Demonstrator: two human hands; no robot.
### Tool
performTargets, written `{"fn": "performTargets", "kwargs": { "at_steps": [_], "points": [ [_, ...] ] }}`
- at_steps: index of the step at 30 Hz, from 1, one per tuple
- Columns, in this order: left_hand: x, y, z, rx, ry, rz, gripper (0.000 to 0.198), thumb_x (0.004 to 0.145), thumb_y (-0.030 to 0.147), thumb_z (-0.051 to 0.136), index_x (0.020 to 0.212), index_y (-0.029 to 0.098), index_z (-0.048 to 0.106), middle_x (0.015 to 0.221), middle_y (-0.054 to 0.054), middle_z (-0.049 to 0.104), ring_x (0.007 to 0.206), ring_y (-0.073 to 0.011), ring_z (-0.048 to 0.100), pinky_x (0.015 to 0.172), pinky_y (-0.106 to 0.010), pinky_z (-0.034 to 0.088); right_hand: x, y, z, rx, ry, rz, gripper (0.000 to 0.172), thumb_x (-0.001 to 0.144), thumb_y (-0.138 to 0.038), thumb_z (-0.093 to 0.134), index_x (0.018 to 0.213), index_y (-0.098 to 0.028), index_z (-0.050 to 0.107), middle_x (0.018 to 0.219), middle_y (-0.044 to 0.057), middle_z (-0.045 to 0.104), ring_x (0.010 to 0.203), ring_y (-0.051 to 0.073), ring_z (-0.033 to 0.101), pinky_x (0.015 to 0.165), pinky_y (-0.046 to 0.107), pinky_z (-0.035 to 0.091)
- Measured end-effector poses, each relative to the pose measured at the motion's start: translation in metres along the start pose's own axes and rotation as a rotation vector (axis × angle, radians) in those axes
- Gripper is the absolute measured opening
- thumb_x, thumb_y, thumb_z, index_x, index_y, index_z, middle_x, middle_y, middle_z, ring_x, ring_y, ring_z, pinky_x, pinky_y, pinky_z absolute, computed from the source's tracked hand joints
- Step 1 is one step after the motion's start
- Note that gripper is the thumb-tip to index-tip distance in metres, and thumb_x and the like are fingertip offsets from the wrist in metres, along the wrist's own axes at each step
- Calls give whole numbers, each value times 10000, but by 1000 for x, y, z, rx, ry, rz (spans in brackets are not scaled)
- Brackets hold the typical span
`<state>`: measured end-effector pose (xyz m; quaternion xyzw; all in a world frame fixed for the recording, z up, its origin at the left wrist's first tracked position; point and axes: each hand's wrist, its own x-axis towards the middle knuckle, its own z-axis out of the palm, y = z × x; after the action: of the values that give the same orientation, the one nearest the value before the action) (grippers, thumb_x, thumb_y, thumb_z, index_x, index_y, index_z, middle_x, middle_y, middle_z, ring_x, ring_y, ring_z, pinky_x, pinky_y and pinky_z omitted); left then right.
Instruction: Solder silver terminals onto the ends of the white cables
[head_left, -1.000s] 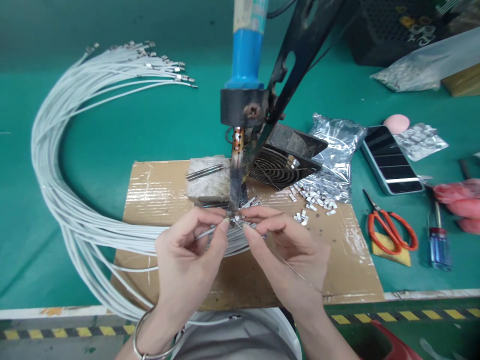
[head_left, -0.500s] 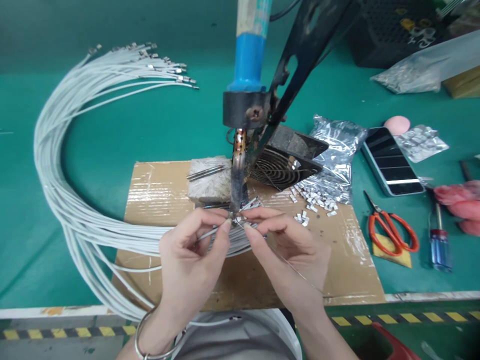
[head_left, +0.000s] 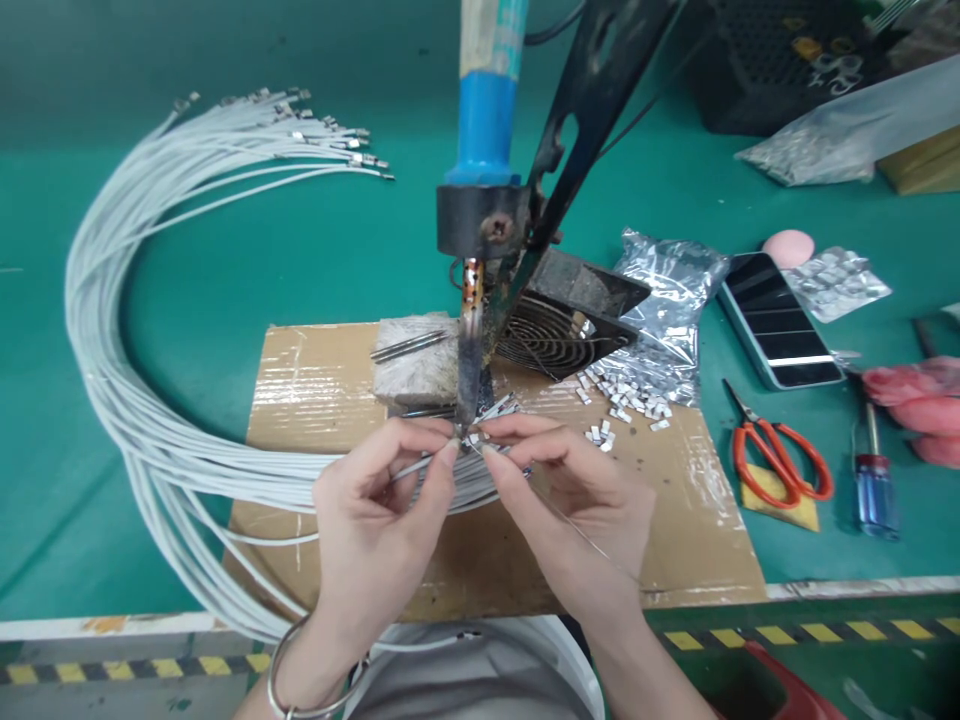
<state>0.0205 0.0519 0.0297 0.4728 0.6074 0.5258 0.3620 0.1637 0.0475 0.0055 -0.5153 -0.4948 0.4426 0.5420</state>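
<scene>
My left hand (head_left: 379, 520) pinches the end of a white wire (head_left: 409, 468) and holds it under the tip of the fixed soldering iron (head_left: 470, 345). My right hand (head_left: 581, 515) pinches a thin strand of solder wire (head_left: 570, 525) and brings its end to the same spot. Both fingertips meet just below the iron's tip, above a brown cardboard sheet (head_left: 315, 390). A big bundle of white wires (head_left: 112, 330) curves from my hands round to the far left, ending in metal terminals (head_left: 330, 135).
A small fan (head_left: 559, 325) lies behind the iron, beside a foil bag (head_left: 675, 300) and several loose metal terminals (head_left: 626, 400). At the right are a phone (head_left: 780, 320), orange scissors (head_left: 780, 465), a screwdriver (head_left: 874, 490) and red cloth (head_left: 911, 395). A steel-wool block (head_left: 416, 365) is left of the iron.
Hardly anything differs; both hands stay pinched at the iron's tip, and the view has shifted slightly.
</scene>
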Motion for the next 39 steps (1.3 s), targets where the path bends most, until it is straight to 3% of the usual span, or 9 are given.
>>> {"fn": "performTargets", "kwargs": {
  "at_steps": [19, 25, 31, 36, 39],
  "points": [
    [1, -2, -1, 61, -41, 27, 183, 854, 71, 765, 753, 224, 770, 806, 12, 836, 694, -99, 757, 602, -106, 556, 1, 2, 1, -13, 5, -24, 180, 960, -162, 818, 831, -269, 752, 1027, 24, 882, 979, 218, 834, 887, 366, 616],
    [-1, -3, -2, 81, -40, 27, 174, 852, 95, 764, 745, 233, 761, 811, 16, 838, 623, -99, 695, 495, -136, 468, 1, 3, 0, 1, 7, -21, 176, 956, -146, 822, 841, -267, 763, 1023, 23, 878, 982, 218, 833, 884, 365, 619],
    [-1, 0, -4, 89, -48, 27, 186, 865, 91, 757, 746, 233, 748, 815, 33, 836, 482, -57, 536, 427, -159, 375, 1, 3, 2, -11, 12, -31, 179, 955, -138, 819, 840, -264, 766, 1010, 29, 876, 974, 222, 831, 880, 370, 611],
    [-1, -2, -4, 89, -36, 45, 181, 857, 84, 763, 760, 237, 768, 804, 27, 836, 604, -91, 681, 472, -136, 440, 1, 3, 2, 3, 4, -39, 187, 963, -126, 812, 848, -265, 766, 1018, 7, 870, 974, 190, 820, 888, 337, 602],
    [-2, -4, -5, 89, -25, 54, 186, 853, 76, 764, 763, 238, 778, 809, 29, 841, 619, -90, 694, 479, -125, 452, 2, 4, 2, 14, -2, -50, 189, 970, -120, 810, 859, -268, 771, 1034, -7, 866, 995, 173, 812, 903, 318, 596]
  ]
}}
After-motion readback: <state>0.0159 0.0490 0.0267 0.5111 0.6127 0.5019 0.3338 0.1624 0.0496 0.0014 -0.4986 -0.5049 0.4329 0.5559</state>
